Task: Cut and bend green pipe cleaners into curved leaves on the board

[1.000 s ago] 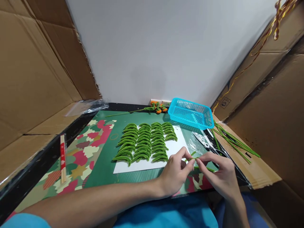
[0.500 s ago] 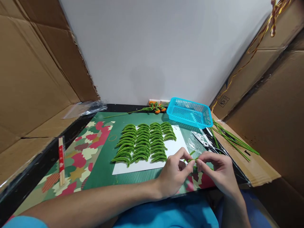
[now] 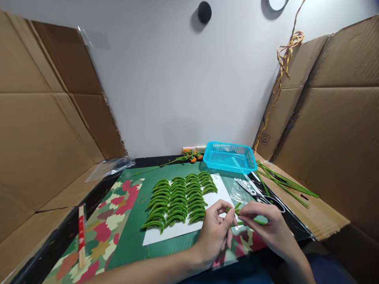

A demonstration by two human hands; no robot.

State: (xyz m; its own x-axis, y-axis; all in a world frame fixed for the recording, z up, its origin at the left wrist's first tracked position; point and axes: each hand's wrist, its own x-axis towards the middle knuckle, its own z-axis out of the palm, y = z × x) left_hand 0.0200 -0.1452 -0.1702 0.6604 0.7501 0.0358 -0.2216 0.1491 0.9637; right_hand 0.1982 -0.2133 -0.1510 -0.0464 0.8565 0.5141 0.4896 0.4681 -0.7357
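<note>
My left hand [image 3: 215, 228] and my right hand [image 3: 268, 223] meet over the front right of the green mat [image 3: 124, 232]. Both pinch a short green pipe cleaner [image 3: 236, 211] between thumb and forefinger; the fingertips hide part of it. More green pipe cleaner [image 3: 259, 222] shows just beneath my right hand. To the left, curved green pipe cleaner pieces [image 3: 177, 197] lie in several stacked columns on a white sheet of paper [image 3: 156, 238]. The column at the right is the shortest.
Scissors [image 3: 253, 192] lie by a clear plastic bag [image 3: 238, 193] beyond my right hand. Behind stands a blue basket [image 3: 229, 167], with orange pipe cleaner flowers [image 3: 193, 155] beside it. Long green stems [image 3: 288, 181] rest on cardboard at right. Chopsticks [image 3: 81, 236] lie left. Cardboard walls [image 3: 328, 142] flank both sides.
The view has tilted up, showing more wall, so the table sits lower in the picture. Both hands keep pinching the pipe cleaner, and my left hand's lower fingers have loosened slightly.
</note>
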